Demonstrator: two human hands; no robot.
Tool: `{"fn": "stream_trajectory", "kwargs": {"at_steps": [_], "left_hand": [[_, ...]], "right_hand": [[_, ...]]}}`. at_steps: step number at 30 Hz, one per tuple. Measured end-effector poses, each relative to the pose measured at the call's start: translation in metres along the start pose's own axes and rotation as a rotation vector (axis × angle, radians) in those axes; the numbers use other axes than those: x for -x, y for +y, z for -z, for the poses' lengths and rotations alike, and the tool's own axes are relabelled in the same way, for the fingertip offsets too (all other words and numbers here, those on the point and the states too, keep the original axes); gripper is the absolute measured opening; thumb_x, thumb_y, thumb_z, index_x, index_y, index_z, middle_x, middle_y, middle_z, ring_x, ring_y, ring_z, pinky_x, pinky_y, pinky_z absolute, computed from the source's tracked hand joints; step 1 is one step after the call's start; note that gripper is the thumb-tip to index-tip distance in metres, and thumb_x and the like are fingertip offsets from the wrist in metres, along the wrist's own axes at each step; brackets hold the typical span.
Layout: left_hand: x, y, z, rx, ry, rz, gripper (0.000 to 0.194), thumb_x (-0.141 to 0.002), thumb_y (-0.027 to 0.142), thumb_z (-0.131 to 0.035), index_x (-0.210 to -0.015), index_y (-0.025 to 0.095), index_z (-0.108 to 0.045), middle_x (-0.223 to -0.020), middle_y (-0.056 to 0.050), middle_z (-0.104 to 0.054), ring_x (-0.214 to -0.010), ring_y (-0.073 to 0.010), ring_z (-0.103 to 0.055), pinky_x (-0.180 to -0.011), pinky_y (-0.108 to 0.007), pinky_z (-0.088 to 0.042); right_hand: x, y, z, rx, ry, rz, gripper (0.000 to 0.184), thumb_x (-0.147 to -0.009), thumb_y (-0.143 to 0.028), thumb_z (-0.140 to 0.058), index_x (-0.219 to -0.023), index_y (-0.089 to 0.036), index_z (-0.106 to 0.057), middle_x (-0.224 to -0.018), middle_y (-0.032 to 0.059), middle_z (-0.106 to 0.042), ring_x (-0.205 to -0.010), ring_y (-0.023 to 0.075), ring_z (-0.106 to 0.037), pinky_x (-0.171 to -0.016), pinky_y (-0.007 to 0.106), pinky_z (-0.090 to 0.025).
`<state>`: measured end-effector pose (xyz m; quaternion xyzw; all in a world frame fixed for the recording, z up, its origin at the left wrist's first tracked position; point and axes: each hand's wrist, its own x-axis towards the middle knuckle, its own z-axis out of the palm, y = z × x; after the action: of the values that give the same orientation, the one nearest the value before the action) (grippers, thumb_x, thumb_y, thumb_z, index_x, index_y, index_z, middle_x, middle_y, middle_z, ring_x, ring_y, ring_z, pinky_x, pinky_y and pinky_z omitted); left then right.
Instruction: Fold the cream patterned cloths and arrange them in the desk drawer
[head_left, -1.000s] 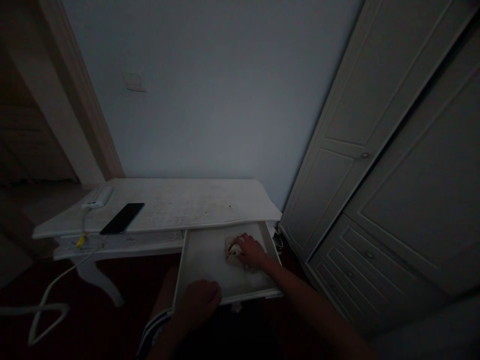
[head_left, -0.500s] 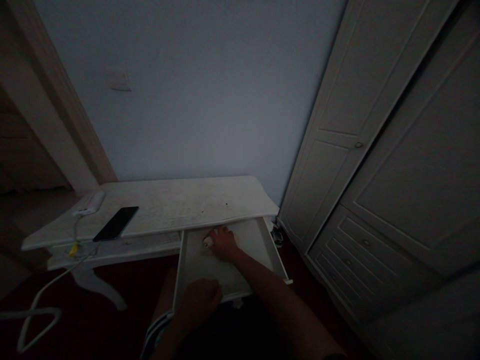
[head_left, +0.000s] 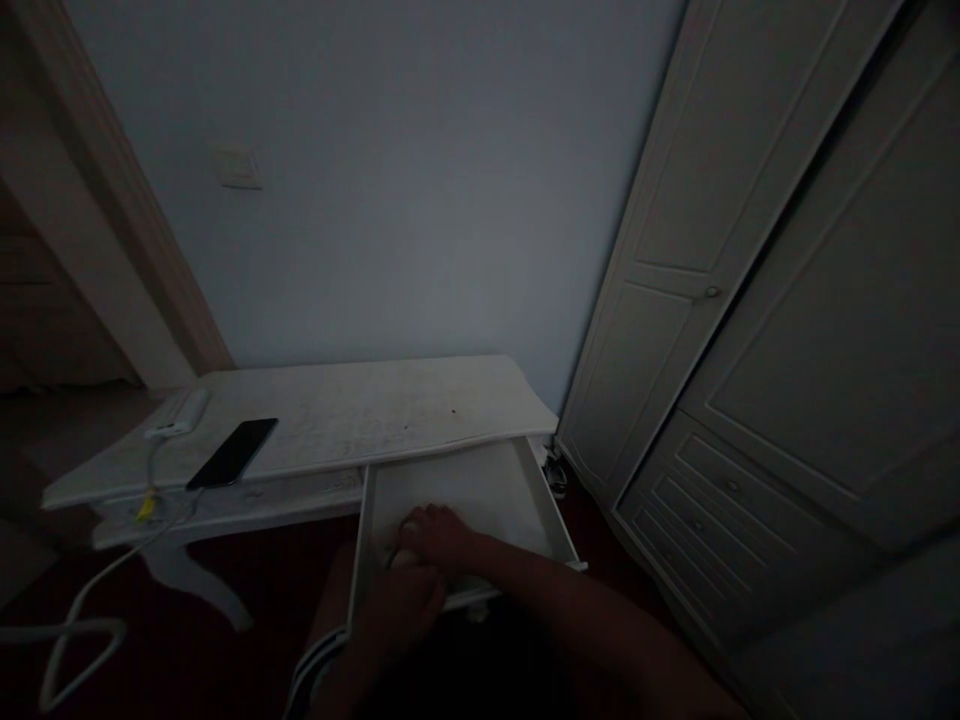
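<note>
A white drawer [head_left: 551, 500] is pulled out from a white table, and both my hands are inside or over its front left part. My right hand [head_left: 435, 535] is closed over a pale crumpled cloth [head_left: 405, 557], low over the drawer bottom. Just nearer to me, my left hand [head_left: 401, 597] is curled close beside the right one, by the front left corner. Its fingertips are hidden, and whether it grips anything does not show in the dim light.
A black phone [head_left: 234, 453] lies on the worn white tabletop [head_left: 390, 400]. At the left end sits a white power strip [head_left: 180, 412], its cable [head_left: 82, 610] hanging down. A grey wardrobe [head_left: 660, 340] stands on the right, with dark items [head_left: 555, 474] beside the drawer.
My right hand has moved with the cloth toward me, from the back of the drawer to its front left, and now meets my left hand. The left has hardly moved.
</note>
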<state>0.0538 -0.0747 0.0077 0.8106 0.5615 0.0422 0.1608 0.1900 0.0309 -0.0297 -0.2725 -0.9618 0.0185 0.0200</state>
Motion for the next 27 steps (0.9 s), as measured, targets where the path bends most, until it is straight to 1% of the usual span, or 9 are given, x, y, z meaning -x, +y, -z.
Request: {"fn": "stream_trajectory", "kwargs": {"at_steps": [3,7,12,14,16,18,20,24,27], "left_hand": [[0.001,0.0,-0.001,-0.018,-0.008,0.021,0.035,-0.107,0.033,-0.04,-0.098,0.025,-0.073,-0.102,-0.006,-0.08,-0.096,-0.0217,-0.074,-0.083,-0.032,-0.046],[0.003,0.003,0.002,-0.018,0.0,0.029,0.036,-0.107,0.035,-0.04,-0.1,0.026,-0.074,-0.102,-0.005,-0.08,-0.099,-0.0231,-0.074,-0.087,-0.033,-0.047],[0.004,0.007,0.008,-0.085,-0.04,0.038,0.039,-0.108,0.035,-0.037,-0.106,0.023,-0.075,-0.105,-0.009,-0.08,-0.103,-0.0271,-0.074,-0.089,-0.036,-0.048],[0.003,0.009,0.01,-0.1,-0.056,0.037,0.041,-0.108,0.034,-0.036,-0.105,0.023,-0.075,-0.105,-0.01,-0.08,-0.104,-0.0275,-0.074,-0.089,-0.037,-0.049],[0.001,0.009,0.011,-0.099,-0.062,0.042,0.041,-0.107,0.034,-0.036,-0.104,0.023,-0.075,-0.104,-0.01,-0.08,-0.102,-0.0269,-0.075,-0.087,-0.036,-0.049],[0.0,0.009,0.01,-0.096,-0.064,0.043,0.04,-0.107,0.033,-0.036,-0.103,0.022,-0.075,-0.103,-0.01,-0.08,-0.1,-0.0264,-0.075,-0.086,-0.036,-0.049],[-0.002,0.007,0.007,-0.089,-0.061,0.033,0.04,-0.107,0.032,-0.036,-0.103,0.023,-0.075,-0.104,-0.01,-0.079,-0.102,-0.0261,-0.074,-0.088,-0.036,-0.049],[-0.003,0.003,0.001,-0.066,-0.041,0.037,0.038,-0.106,0.032,-0.037,-0.105,0.024,-0.075,-0.107,-0.008,-0.079,-0.105,-0.0254,-0.073,-0.092,-0.036,-0.048],[-0.003,0.004,0.002,-0.054,-0.047,0.058,0.037,-0.106,0.033,-0.039,-0.103,0.024,-0.075,-0.104,-0.008,-0.079,-0.103,-0.025,-0.073,-0.09,-0.035,-0.048]], "right_hand": [[0.027,0.007,0.003,-0.07,-0.057,-0.006,0.063,-0.091,-0.054,-0.073,-0.146,-0.032,-0.052,-0.147,0.0141,-0.054,-0.12,0.0365,-0.06,-0.095,0.053,-0.055],[0.06,0.018,0.013,-0.098,-0.113,-0.144,0.066,-0.092,-0.051,-0.074,-0.149,-0.029,-0.049,-0.149,0.0167,-0.053,-0.122,0.0365,-0.06,-0.095,0.053,-0.055],[0.088,0.038,0.024,-0.013,-0.121,-0.423,0.066,-0.085,-0.033,-0.08,-0.146,-0.032,-0.052,-0.148,0.0131,-0.055,-0.123,0.035,-0.061,-0.096,0.049,-0.055],[0.095,0.05,0.03,0.028,-0.093,-0.561,0.059,-0.09,-0.027,-0.072,-0.146,-0.029,-0.052,-0.146,0.0166,-0.056,-0.121,0.0353,-0.062,-0.095,0.049,-0.055],[0.096,0.061,0.037,0.069,-0.045,-0.7,0.049,-0.099,-0.024,-0.059,-0.147,-0.022,-0.05,-0.144,0.0226,-0.055,-0.12,0.0361,-0.063,-0.093,0.051,-0.055],[0.089,0.069,0.044,0.099,0.0,-0.809,0.045,-0.103,-0.021,-0.047,-0.147,-0.017,-0.049,-0.141,0.026,-0.055,-0.119,0.0359,-0.063,-0.092,0.05,-0.055],[0.073,0.075,0.049,0.112,0.03,-0.863,0.043,-0.103,-0.018,-0.043,-0.145,-0.015,-0.052,-0.139,0.0263,-0.057,-0.119,0.0352,-0.063,-0.092,0.049,-0.055],[0.023,0.078,0.051,0.095,0.08,-0.886,0.039,-0.104,-0.016,-0.039,-0.139,-0.015,-0.057,-0.138,0.0258,-0.06,-0.12,0.0349,-0.063,-0.093,0.049,-0.054],[-0.015,0.07,0.045,0.057,0.1,-0.858,0.034,-0.104,-0.018,-0.043,-0.133,-0.014,-0.061,-0.133,0.027,-0.064,-0.12,0.0365,-0.063,-0.092,0.051,-0.054]]}}
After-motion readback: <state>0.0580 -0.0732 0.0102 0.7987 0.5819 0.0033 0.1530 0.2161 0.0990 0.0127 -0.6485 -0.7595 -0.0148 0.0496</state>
